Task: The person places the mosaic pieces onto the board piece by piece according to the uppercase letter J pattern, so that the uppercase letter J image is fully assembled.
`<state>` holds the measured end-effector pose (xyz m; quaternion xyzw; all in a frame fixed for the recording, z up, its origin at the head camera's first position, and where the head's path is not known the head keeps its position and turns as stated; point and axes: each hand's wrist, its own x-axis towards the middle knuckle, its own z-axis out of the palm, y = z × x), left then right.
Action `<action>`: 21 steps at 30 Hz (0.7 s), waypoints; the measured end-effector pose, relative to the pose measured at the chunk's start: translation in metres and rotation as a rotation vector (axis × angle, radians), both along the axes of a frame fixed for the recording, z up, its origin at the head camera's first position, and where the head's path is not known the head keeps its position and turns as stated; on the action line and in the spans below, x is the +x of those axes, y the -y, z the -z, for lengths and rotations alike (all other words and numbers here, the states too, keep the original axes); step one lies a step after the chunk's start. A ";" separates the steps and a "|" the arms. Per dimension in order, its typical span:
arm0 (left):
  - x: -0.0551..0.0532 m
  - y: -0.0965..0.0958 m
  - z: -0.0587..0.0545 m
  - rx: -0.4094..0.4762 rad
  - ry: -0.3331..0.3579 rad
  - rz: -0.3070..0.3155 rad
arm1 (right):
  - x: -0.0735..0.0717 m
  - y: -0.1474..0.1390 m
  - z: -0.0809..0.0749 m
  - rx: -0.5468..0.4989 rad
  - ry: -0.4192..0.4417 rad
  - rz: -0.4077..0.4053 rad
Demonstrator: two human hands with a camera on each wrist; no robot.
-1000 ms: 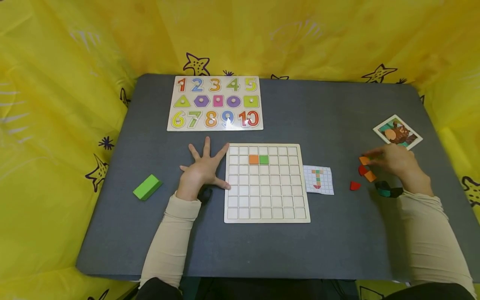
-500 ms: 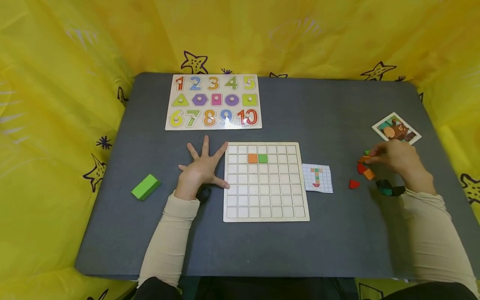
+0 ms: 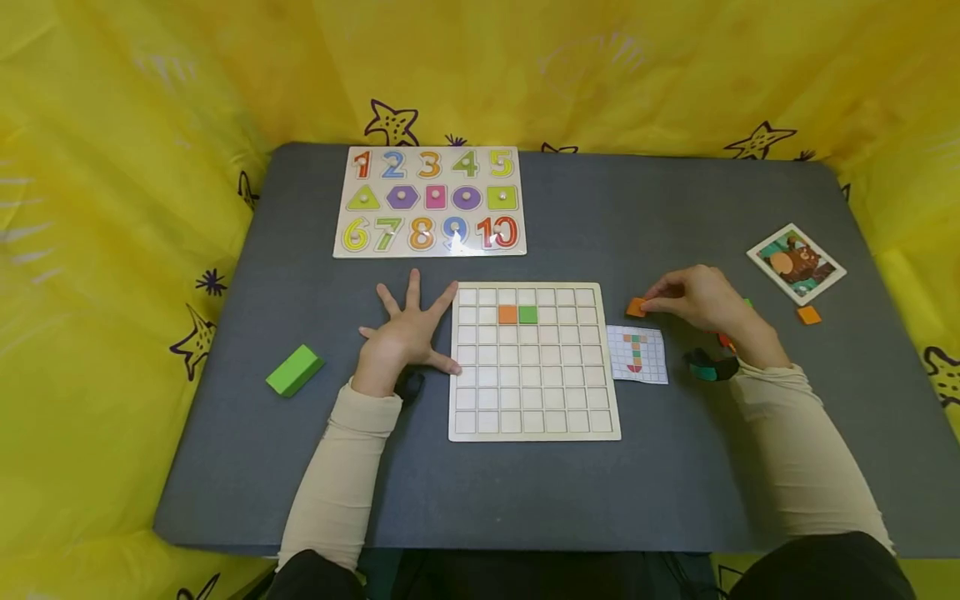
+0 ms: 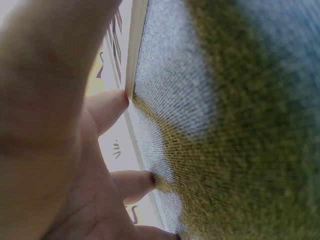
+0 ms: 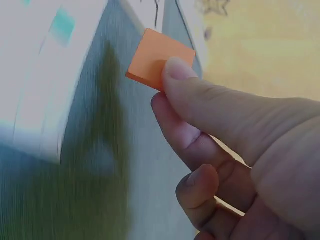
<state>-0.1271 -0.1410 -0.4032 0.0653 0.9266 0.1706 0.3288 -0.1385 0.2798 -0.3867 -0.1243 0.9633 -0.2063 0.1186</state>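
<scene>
A white grid board (image 3: 517, 401) lies mid-table with an orange square tile (image 3: 507, 314) and a green square tile (image 3: 528, 314) side by side in its second row. My left hand (image 3: 401, 343) is spread flat on the table, thumb and index fingertip at the board's left edge. Between thumb and fingers, my right hand (image 3: 703, 298) pinches another orange square tile (image 3: 635, 307), just right of the board. The right wrist view shows this tile (image 5: 149, 54) with the thumb on its face. Below it, a paper pattern card (image 3: 654, 354) sits against the board's right edge.
A number peg puzzle (image 3: 431, 182) lies at the back left and a green block (image 3: 295, 371) at the left. On the right are a bear picture (image 3: 797, 262) and a loose orange tile (image 3: 808, 315). Red and green pieces are mostly hidden behind the right wrist.
My right hand has moved left from the loose pieces toward the board, carrying an orange tile. The orange tile near the bear picture has come into view. My left hand stays put.
</scene>
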 end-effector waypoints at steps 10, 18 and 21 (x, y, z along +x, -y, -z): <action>0.000 0.001 0.000 -0.008 0.004 -0.004 | -0.013 0.064 0.008 -0.130 0.044 -0.058; 0.001 0.001 0.001 0.003 -0.006 -0.002 | -0.020 0.092 0.013 -0.126 0.074 -0.104; 0.001 0.001 0.001 0.004 -0.010 -0.006 | -0.023 0.103 0.013 -0.115 0.068 -0.136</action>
